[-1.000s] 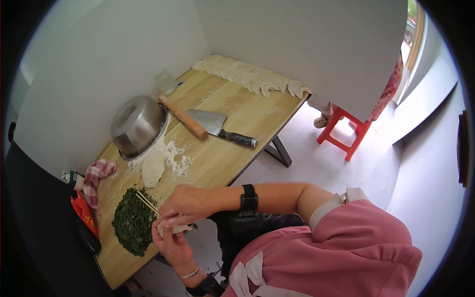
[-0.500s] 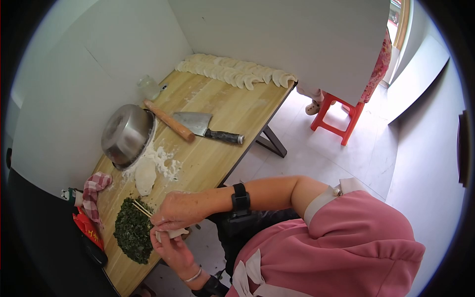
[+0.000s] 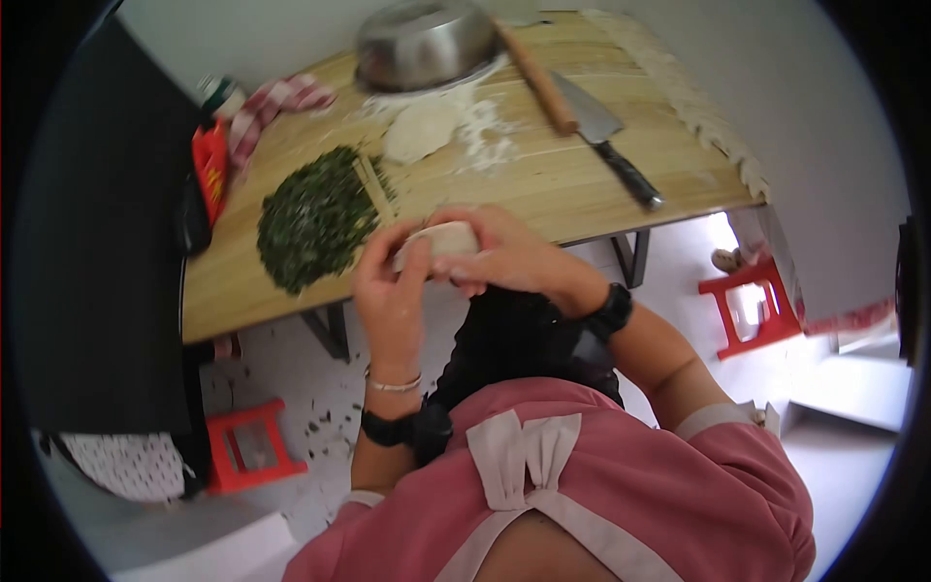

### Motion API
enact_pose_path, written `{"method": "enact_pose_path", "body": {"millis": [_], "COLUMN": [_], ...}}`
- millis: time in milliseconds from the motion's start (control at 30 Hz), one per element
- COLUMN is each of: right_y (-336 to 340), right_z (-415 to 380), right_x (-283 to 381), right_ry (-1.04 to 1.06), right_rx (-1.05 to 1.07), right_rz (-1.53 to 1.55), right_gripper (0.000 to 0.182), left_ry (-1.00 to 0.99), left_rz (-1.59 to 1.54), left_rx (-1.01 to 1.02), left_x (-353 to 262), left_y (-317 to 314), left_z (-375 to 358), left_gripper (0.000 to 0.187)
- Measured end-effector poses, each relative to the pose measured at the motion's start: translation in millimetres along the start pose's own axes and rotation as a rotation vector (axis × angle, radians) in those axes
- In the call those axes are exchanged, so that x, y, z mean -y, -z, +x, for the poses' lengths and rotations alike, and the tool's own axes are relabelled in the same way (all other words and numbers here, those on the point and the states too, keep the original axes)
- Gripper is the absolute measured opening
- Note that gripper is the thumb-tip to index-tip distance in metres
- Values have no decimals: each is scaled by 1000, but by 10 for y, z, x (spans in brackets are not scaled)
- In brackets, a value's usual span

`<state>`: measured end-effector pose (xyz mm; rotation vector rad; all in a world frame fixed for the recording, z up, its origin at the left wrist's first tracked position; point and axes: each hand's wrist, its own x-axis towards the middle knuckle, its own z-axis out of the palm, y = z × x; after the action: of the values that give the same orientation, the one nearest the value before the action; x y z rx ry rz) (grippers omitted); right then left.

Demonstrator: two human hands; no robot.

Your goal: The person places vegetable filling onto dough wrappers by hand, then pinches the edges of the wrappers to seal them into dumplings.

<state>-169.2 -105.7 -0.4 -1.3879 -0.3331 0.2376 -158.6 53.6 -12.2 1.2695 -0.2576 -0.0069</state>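
Note:
A pale dumpling (image 3: 451,239) is held between both hands above the table's near edge. My left hand (image 3: 391,272) closes on its left side, thumb in front. My right hand (image 3: 509,254) grips the right side, fingers curled around the dough. Just beyond my left hand, a pair of chopsticks (image 3: 372,186) rests on the right edge of a heap of chopped greens (image 3: 315,218). Farther back, a flat dough wrapper (image 3: 421,132) lies beside scattered flour (image 3: 485,136). What is inside the dumpling is hidden.
An upturned metal basin (image 3: 427,44), a rolling pin (image 3: 535,78) and a cleaver (image 3: 592,112) occupy the table's back. Blurred dumplings (image 3: 698,107) line the right edge. A checked cloth (image 3: 276,102) and red packet (image 3: 209,160) lie left. Red stools (image 3: 254,448) stand below.
The chopsticks, formerly at my right hand, now lie on the greens, out of my grasp. Both hands have come together around the dumpling. My view has turned, shifting the table upward.

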Motion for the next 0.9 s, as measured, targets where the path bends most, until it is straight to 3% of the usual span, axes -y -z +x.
{"method": "enact_pose_path", "body": {"millis": [67,200,267,467,900], "right_y": [-2,20,27,11,18], "right_z": [10,24,33,60,97], "right_x": [59,113,119,151,83], "right_ry": [-20,20,3,-88,-23], "right_rx": [24,-24,-65,-80,-13], "right_rz": [17,112,84,27,-47], "right_gripper": [25,19,20,18,19], "left_ry": [-69,-75,-51,-274,-460], "left_rz": [-105,-25,224,628,822], "left_rx": [81,110,262,267,281], "left_x": [-126,-147,-72,-202,-155], "left_y": [-24,46,232,363,323], "left_z": [-33,-11,42,120,119], "left_gripper": [16,14,13,21,21]}}
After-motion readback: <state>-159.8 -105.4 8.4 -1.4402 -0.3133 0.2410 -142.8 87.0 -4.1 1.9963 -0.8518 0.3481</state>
